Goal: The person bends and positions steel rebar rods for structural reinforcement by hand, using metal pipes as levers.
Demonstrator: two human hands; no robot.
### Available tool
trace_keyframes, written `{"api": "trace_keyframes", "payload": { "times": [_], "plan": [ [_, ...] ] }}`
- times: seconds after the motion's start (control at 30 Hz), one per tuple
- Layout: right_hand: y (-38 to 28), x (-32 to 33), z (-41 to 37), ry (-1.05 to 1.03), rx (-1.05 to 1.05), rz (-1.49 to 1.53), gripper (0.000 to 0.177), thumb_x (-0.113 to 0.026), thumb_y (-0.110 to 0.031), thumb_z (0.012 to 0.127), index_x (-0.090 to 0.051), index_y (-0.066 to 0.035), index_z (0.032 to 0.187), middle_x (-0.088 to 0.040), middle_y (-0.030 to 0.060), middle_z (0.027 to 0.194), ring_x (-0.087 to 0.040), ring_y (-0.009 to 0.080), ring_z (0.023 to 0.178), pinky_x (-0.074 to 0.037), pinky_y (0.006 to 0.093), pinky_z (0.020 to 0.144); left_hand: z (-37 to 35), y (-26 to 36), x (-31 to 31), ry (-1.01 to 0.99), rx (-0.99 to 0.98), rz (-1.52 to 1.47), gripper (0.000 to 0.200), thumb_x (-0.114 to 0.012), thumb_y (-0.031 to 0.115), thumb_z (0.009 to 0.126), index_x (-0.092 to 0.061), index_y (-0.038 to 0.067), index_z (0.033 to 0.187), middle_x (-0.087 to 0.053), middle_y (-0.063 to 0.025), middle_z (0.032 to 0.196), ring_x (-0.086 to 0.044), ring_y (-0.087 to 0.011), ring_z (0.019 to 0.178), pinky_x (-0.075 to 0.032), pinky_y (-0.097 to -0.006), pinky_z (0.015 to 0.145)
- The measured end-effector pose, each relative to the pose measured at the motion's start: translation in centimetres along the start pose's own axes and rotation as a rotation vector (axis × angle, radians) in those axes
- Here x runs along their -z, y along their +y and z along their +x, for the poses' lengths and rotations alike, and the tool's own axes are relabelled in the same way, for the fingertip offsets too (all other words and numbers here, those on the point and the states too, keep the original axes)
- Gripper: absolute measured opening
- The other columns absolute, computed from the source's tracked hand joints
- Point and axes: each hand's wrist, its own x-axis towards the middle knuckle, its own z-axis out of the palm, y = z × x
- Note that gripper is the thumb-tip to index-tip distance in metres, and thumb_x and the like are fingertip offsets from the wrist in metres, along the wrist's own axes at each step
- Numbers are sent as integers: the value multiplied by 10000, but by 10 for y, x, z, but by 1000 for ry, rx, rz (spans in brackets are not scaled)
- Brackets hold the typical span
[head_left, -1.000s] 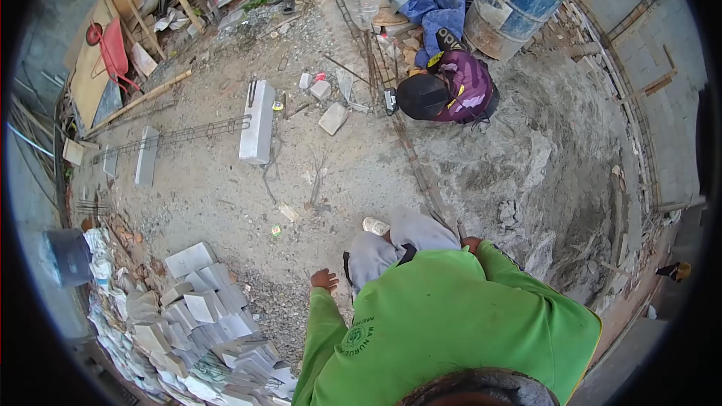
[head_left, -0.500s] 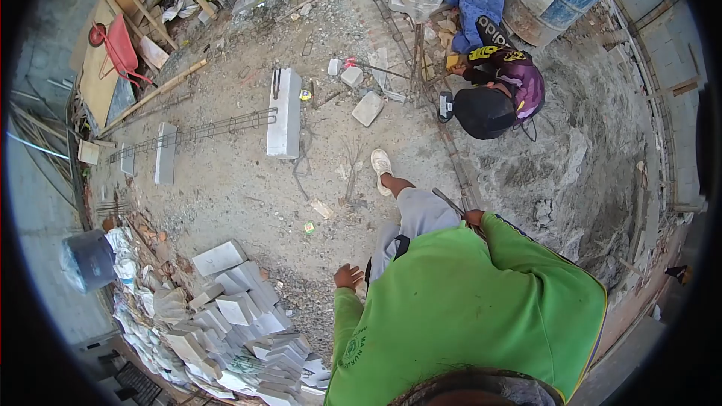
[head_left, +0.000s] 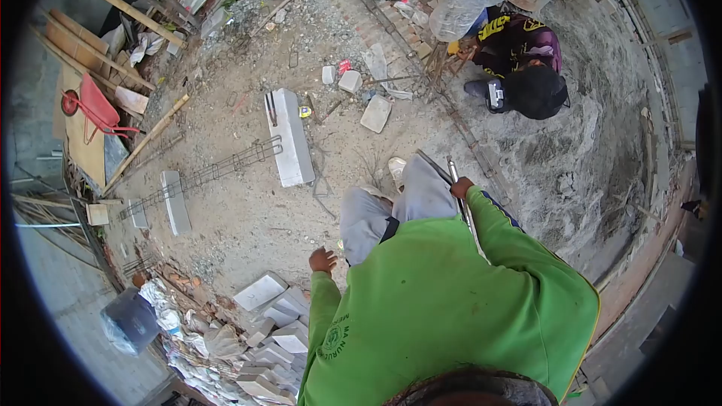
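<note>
My right hand [head_left: 461,187] is closed around a long metal tool [head_left: 468,214], which runs down beside my right leg and along the green sleeve. My left hand [head_left: 323,260] hangs free at my left side, its fingers apart and nothing in it. Ahead of my legs a long pale block [head_left: 289,137] lies on the ground, with a dark U-shaped piece [head_left: 271,108] on its top. A rebar cage [head_left: 233,163] stretches left from that block, over a second pale block [head_left: 175,203].
A co-worker [head_left: 535,90] crouches at the upper right beside a plastic bag [head_left: 474,0]. Stacked pale blocks [head_left: 274,353] stand at the lower left, near a dark bucket [head_left: 130,321]. A red wheelbarrow [head_left: 98,104] is at the upper left. Rebar [head_left: 376,15] crosses the ground ahead.
My legs have moved in a step, and the view has shifted. More of the metal tool shows in my right hand. The co-worker's head and arms have changed position.
</note>
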Motion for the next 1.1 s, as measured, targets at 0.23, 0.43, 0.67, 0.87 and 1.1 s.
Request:
{"api": "trace_keyframes", "payload": {
  "times": [0.23,0.43,0.67,0.87,1.1],
  "plan": [
    [-123,70,-97,545,-120,374,492,-642,-194,709,-612,-158,1199,-695,243,1047,-648,471,989,-517,535,871,10,207,-76,-287,-377,458,482,-577,270,971,-497,52,1393,-707,-125,1074,-686,-208,760,-517,-330,637],
    [-217,94,-123,571,-35,408,523,-628,-171,705,-640,-192,1228,-705,241,958,-662,445,953,-522,532,850,-55,326,-179,-862,-609,778,667,-642,342,959,-393,33,1495,-632,-131,1296,-651,-202,1069,-499,-350,875],
    [-352,109,-165,657,-136,209,361,-565,-158,780,-647,-118,1129,-713,208,926,-703,416,849,-551,535,780,-70,369,-227,-1008,-584,589,570,-563,381,1024,-427,41,1461,-619,-142,1340,-652,-220,1094,-508,-350,898],
    [-369,88,-168,618,-30,148,335,-563,-175,803,-666,-122,1117,-719,202,911,-713,386,800,-563,505,732,-66,377,-225,-951,-547,598,517,-562,344,1025,-480,3,1404,-655,-141,1271,-673,-200,1013,-524,-321,839],
    [-343,78,-143,403,-40,341,443,-556,-191,725,-680,-110,1143,-722,223,983,-700,418,928,-549,527,837,-16,335,-199,-591,-895,675,422,-609,253,975,-575,-17,1299,-667,-97,1083,-657,-160,901,-507,-292,738]
  ]
}}
